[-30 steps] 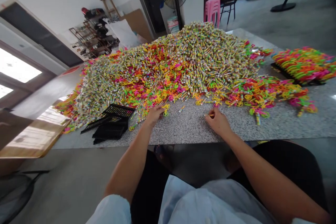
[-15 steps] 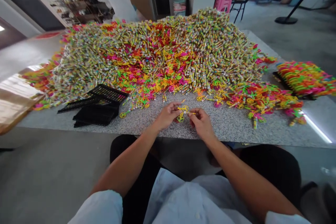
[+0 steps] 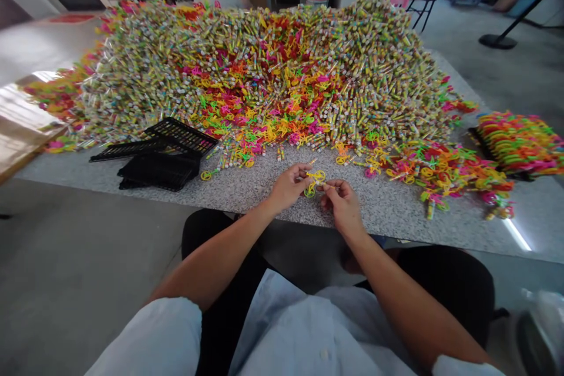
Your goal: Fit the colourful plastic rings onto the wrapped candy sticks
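Just above the near edge of the speckled table, my left hand (image 3: 286, 189) is closed in a pinch on small looped plastic pieces (image 3: 317, 176), mostly yellow with some green. A thin pale end sticks up past its fingertips. Right beside it, my right hand (image 3: 344, 204) is also closed, thumb against forefinger, at the right end of these pieces. A slim, light-coloured bit shows between its fingertips, too small to name. Behind both hands spreads a large heap of small patterned tubes (image 3: 379, 70), with bright plastic loops (image 3: 264, 123) mixed in.
Black slotted plastic trays (image 3: 161, 170) lie stacked askew at the left. A loose pile of coloured loops (image 3: 440, 170) sits to the right, and beyond it a black tray is filled with coloured pieces (image 3: 520, 141). The granite-like tabletop (image 3: 247, 191) ends close to my lap.
My view has tilted and shifted, so the table sits differently in frame. Both hands stay together at the plastic pieces; the right fingertips now overlap the pieces' right end more closely.
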Demonstrator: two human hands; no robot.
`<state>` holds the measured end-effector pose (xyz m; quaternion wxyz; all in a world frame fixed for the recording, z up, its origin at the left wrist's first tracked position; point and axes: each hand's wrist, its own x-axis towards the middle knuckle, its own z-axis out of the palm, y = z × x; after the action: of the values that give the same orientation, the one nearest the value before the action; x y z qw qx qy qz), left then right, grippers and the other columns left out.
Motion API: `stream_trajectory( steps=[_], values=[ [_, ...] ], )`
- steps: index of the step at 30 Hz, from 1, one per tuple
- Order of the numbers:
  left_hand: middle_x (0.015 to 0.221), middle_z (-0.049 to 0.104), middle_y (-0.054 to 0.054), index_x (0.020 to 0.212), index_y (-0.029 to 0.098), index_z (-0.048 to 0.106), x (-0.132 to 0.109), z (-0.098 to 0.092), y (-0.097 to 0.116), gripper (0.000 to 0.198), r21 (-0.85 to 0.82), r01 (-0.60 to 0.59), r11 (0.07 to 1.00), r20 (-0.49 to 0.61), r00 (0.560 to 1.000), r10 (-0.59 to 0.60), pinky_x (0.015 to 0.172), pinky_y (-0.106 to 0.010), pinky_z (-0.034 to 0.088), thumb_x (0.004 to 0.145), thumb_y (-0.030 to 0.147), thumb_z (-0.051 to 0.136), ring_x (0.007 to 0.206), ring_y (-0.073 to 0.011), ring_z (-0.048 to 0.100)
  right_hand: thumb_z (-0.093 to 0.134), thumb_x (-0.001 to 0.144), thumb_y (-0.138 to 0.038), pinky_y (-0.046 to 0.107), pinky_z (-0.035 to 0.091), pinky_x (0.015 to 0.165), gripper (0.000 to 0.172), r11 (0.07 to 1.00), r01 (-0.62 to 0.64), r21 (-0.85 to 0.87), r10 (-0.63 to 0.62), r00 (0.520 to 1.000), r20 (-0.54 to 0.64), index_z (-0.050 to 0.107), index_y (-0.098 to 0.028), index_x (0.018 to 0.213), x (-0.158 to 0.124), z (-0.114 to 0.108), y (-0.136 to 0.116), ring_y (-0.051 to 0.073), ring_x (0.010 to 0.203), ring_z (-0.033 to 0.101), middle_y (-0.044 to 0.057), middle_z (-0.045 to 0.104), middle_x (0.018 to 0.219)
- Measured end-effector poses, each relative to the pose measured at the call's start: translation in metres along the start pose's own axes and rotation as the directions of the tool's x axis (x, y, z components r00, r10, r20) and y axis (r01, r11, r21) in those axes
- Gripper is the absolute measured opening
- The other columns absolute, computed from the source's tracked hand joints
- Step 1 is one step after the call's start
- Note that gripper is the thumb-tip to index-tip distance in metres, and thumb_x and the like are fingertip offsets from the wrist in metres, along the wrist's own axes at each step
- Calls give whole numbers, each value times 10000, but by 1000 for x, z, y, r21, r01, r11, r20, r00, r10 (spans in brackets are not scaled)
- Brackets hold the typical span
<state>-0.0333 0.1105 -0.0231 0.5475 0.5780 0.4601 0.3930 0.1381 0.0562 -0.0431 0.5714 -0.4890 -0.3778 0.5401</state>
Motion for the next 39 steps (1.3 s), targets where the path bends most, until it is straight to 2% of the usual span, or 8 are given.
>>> stream_trajectory(
  steps=[5, 12, 18, 22, 29, 35, 39],
  values=[
    [954, 656, -38, 1241, 193, 613, 1, 1, -7, 388, -13, -10, 1000, -20, 1000, 9, 560, -203, 479, 880, 308, 698, 691, -101, 600, 741, 829, -498, 239, 474, 469, 386, 1000, -4, -2, 4, 1000, 2, 581, -217, 1039, -1, 0, 1, 104, 520, 585, 39, 763, 938],
    [928, 656, -30, 1231, 191, 619, -1, 5, -2, 370, -22, 9, 1000, -46, 999, -10, 560, -196, 471, 878, 273, 693, 687, -97, 597, 735, 835, -494, 243, 479, 454, 359, 1000, 14, -7, -14, 1000, 2, 582, -227, 1020, 0, 0, 0, 106, 511, 588, 26, 765, 911],
    [935, 659, -19, 1203, 195, 626, 0, 14, -3, 328, 50, -47, 998, -121, 991, 53, 634, -203, 485, 879, 204, 678, 731, -92, 603, 710, 845, -496, 234, 483, 464, 350, 998, 14, -68, -18, 998, -59, 568, -233, 1028, 0, 1, 0, 108, 529, 607, 24, 772, 933],
    [941, 664, -17, 1229, 195, 620, 2, 13, -5, 354, 57, -68, 996, -115, 991, 75, 653, -213, 482, 879, 188, 672, 726, -90, 602, 693, 855, -492, 233, 478, 462, 343, 995, 12, -94, -18, 998, -57, 559, -235, 1039, 1, 0, 0, 112, 539, 619, 30, 772, 958],
    [942, 692, -30, 1201, 186, 636, 7, 3, -8, 338, 89, -85, 992, -114, 989, 95, 712, -247, 480, 872, 238, 693, 787, -122, 638, 686, 858, -439, 236, 455, 450, 270, 985, -11, -172, 21, 998, 58, 606, -226, 1002, 1, 1, -4, 110, 491, 568, 1, 738, 794],
    [901, 682, -21, 1196, 177, 624, 4, 5, -5, 346, 24, -91, 996, -102, 990, 93, 713, -248, 468, 867, 247, 704, 789, -125, 639, 698, 857, -455, 239, 447, 447, 309, 999, -2, -43, 2, 1000, 2, 603, -222, 1036, 1, -1, -1, 102, 490, 553, 9, 744, 848],
    [895, 684, -26, 1202, 182, 620, 3, 8, -8, 348, -4, -55, 998, -122, 991, 54, 670, -245, 466, 870, 255, 694, 764, -130, 643, 694, 872, -468, 238, 445, 448, 326, 998, 22, -60, -21, 1000, 15, 600, -222, 1064, -2, 1, -1, 103, 509, 565, 22, 752, 904]
  ],
)
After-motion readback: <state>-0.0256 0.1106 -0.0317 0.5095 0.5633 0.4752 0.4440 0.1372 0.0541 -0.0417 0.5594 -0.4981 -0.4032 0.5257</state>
